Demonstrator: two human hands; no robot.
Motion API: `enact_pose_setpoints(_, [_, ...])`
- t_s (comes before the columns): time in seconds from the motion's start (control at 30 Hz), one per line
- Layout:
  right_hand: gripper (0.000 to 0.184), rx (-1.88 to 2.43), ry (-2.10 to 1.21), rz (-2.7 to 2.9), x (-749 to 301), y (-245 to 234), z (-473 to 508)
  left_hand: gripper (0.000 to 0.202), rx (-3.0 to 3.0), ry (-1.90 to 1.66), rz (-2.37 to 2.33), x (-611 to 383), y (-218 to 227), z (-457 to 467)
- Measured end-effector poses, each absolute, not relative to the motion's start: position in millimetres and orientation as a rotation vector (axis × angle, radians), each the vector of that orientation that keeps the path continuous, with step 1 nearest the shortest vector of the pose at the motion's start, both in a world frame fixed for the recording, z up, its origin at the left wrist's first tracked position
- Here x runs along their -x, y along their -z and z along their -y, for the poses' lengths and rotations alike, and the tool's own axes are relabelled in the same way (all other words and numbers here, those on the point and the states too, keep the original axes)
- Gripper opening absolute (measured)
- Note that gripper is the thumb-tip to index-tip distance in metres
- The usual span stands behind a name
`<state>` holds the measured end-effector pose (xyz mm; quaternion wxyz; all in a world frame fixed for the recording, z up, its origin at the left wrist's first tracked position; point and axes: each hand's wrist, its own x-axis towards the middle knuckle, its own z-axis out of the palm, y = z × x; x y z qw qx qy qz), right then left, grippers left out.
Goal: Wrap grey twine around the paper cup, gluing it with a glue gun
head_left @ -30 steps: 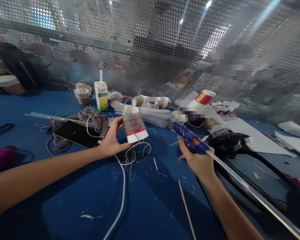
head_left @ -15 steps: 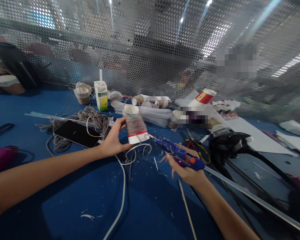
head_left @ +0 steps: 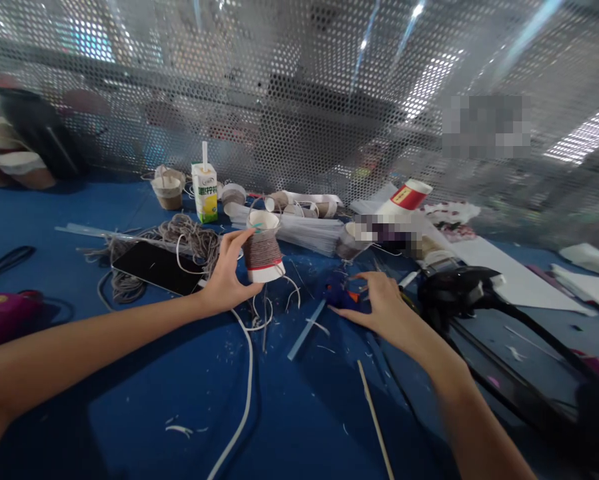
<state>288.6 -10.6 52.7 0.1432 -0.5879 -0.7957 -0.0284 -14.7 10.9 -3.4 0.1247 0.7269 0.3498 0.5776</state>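
My left hand (head_left: 227, 281) is closed around the side of a small paper cup (head_left: 263, 251). Grey-brown cord is wound round the cup in rows, with a red band and white rim below the winding. A thin handle arches over its top, and loose cord hangs underneath. To the right, my right hand (head_left: 385, 301) has thumb and fingers spread beside a blue glue gun (head_left: 335, 289) low over the table. A clear glue stick (head_left: 306, 331) sticks out of the gun toward the lower left. Whether the thumb still touches the gun I cannot tell.
Behind the left hand lie tangled grey cord (head_left: 192, 235) and a black phone (head_left: 154, 267). A drink carton (head_left: 205, 193) with a straw, a bundle of glue sticks (head_left: 304, 232) and small cups line the back. A black device (head_left: 454, 293) stands right; a white cable (head_left: 246, 393) crosses the front.
My right hand has lowered the glue gun away from the cup and turned it, and its fingers have spread. The cup has tipped more upright in my left hand, its opening now showing.
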Motion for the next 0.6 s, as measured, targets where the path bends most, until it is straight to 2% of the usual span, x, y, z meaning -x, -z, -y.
enact_pose_setpoints(0.1, [0.047, 1.356, 0.017, 2.227, -267.0, -68.2, 31.1, 0.087, -2.117, -1.678, -1.018, 14.0, 3.6, -11.0])
enact_pose_setpoints(0.23, [0.030, 0.927, -0.370, 2.352, -228.1, -72.3, 59.3, 0.087, -2.103, -1.686, -1.029, 14.2, 5.3, -12.0])
enact_pose_setpoints(0.33, [0.028, 0.927, -0.565, 2.363, -215.0, -64.1, 65.5, 0.086, -2.091, -1.687, -0.967, 14.6, 5.3, -12.1])
enact_pose_setpoints(0.6, [0.021, 1.025, -0.753, 2.107, -230.2, -57.9, 51.4, 0.079, -2.062, -1.664, -0.805, 14.0, 3.4, -8.7])
